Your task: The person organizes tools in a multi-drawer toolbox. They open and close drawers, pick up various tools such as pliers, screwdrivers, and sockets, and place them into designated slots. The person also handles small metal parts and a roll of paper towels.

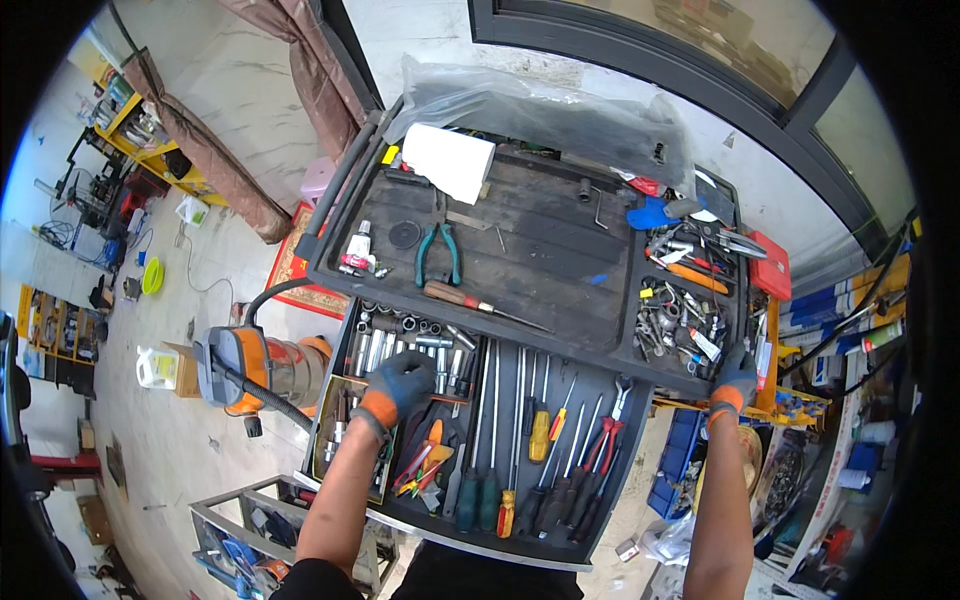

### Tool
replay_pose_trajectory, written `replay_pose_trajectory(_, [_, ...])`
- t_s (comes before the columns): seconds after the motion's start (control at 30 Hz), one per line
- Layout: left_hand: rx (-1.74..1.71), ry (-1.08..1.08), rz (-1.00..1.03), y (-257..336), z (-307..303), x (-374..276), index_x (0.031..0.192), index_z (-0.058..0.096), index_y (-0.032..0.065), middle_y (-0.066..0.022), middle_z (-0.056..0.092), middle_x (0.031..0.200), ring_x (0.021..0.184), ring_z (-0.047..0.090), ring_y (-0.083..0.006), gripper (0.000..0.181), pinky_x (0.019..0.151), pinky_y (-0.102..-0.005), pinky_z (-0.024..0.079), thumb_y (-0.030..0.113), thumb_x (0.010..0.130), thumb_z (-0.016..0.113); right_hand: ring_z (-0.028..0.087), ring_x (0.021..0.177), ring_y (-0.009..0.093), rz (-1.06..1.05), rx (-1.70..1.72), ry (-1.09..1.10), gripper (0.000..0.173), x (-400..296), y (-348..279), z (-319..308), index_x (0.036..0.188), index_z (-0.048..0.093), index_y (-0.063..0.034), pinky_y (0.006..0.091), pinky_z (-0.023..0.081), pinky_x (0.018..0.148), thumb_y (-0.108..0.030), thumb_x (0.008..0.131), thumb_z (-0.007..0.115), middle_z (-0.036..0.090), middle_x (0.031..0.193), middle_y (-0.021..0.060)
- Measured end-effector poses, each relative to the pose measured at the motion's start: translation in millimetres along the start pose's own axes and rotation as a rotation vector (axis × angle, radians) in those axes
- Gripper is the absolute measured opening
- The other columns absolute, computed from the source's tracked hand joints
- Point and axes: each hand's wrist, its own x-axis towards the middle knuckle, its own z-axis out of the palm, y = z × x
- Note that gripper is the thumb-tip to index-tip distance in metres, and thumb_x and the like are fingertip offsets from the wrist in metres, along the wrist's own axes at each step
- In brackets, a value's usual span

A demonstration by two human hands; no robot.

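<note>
My left hand (pixel 403 382), in a grey and orange work glove, is over the chrome sockets (pixel 373 351) in the pulled-out tool drawer (pixel 517 559); its fingers are curled, and whether they hold a socket is hidden. Gloved as well, my right hand (pixel 735 379) rests on the right front corner of the cart's black top tray (pixel 525 247), beside a compartment of small metal parts (pixel 667 322). Screwdrivers (pixel 538 435) and red-handled pliers (pixel 606 442) lie in the drawer's right part. On the tray are green-handled pliers (pixel 437 251) and a long wooden-handled screwdriver (pixel 465 296).
An orange and steel shop vacuum (pixel 259 367) stands left of the cart, its hose close to the drawer. A low metal rack (pixel 247 495) is at the lower left. Blue bins (pixel 671 465) sit at the right. Plastic sheeting (pixel 525 97) covers the cart's back edge.
</note>
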Motion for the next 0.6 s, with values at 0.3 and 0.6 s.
replay_pose_trajectory(0.3, [0.044,-0.152,0.023,1,7,8,0.118,0.063,-0.0013,-0.0087,0.067,0.094,0.08,0.065,-0.0151,0.032,0.069,-0.0297,0.055,0.013,0.089,0.06,0.064,0.087,0.043,0.024,-0.064,-0.013,0.054,-5,-13,-5,0.107,0.068,0.0053,0.0458,0.048,0.077,-0.045,0.097,0.051,0.068,0.097,0.0277])
replay_pose_trajectory(0.6, [-0.056,0.147,0.3,-23,0,41,0.117,0.06,0.0017,-0.0073,0.067,0.106,0.093,0.063,-0.0136,0.027,0.081,-0.0282,0.052,0.002,0.089,0.061,0.063,0.082,0.043,0.06,-0.058,-0.018,0.054,-10,-26,-4,0.103,0.069,0.0042,0.0468,0.047,0.074,-0.047,0.096,0.052,0.068,0.093,0.027])
